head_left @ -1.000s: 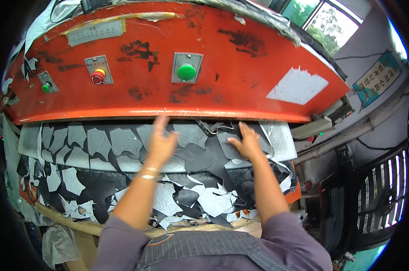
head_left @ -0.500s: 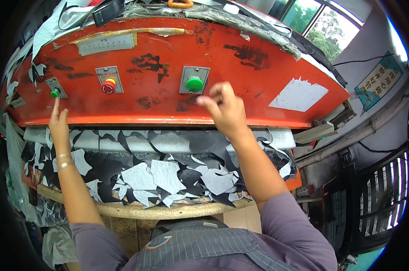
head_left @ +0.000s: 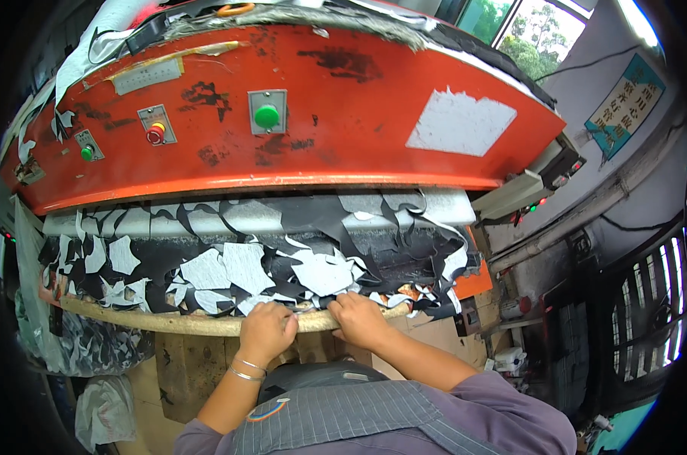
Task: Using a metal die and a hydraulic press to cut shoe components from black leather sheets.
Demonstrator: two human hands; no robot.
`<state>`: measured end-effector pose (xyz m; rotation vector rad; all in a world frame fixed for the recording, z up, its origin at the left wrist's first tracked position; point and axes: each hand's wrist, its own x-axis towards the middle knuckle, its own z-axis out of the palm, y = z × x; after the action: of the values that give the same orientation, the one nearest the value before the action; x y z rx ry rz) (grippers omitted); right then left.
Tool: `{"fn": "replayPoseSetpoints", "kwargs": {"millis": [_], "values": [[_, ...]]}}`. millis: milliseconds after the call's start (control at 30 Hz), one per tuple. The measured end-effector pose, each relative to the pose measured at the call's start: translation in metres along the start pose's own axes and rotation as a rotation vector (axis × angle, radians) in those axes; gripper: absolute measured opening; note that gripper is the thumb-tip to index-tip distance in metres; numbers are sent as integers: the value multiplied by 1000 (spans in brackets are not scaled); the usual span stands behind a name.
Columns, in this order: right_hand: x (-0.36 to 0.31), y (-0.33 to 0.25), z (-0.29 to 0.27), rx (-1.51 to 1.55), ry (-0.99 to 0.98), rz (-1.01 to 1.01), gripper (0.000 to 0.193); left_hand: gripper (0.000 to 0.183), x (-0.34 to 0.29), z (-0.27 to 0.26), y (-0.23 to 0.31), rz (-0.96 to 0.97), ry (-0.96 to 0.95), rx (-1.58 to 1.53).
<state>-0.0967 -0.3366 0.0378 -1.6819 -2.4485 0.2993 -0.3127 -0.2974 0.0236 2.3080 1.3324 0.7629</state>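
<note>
At the front edge of the machine bed, both my hands rest close together by the pale rail (head_left: 184, 324). My left hand (head_left: 266, 334) has its fingers curled over the rail at the edge of the scraps; whatever is under them is hidden. Just to its right, my right hand (head_left: 356, 320) is closed on the edge of a black sheet (head_left: 283, 284). White and grey cut pieces (head_left: 205, 270) lie scattered over the black sheet material, with a larger white piece (head_left: 324, 273) beyond my right hand.
An orange machine panel (head_left: 343, 144) spans the far side, bearing a large green button (head_left: 267, 116), a red stop button (head_left: 155, 133) and a small green button (head_left: 86, 152). A white pad (head_left: 305, 216) lies beneath it. A bag of scraps (head_left: 104, 345) stands at lower left.
My left hand has come away from the small green button, and my right hand from near the large one. Both are now down at the bed's front rail. The view has shifted.
</note>
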Motion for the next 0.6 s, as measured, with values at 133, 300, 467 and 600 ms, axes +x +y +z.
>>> {"fn": "replayPoseSetpoints", "kwargs": {"millis": [133, 300, 467, 600], "values": [[5, 13, -7, 6, 26, -50, 43, 18, 6, 5, 10, -64, 31, 7], [36, 46, -46, 97, -250, -179, 43, 20, 28, -11, 13, -116, -113, -38], [165, 148, -89, 207, -78, -48, 57, 17, 76, -21, 11, -545, -197, -513], [266, 207, -95, 35, -33, 23, 80, 21, 149, 1, 1, -499, -91, -717]]}}
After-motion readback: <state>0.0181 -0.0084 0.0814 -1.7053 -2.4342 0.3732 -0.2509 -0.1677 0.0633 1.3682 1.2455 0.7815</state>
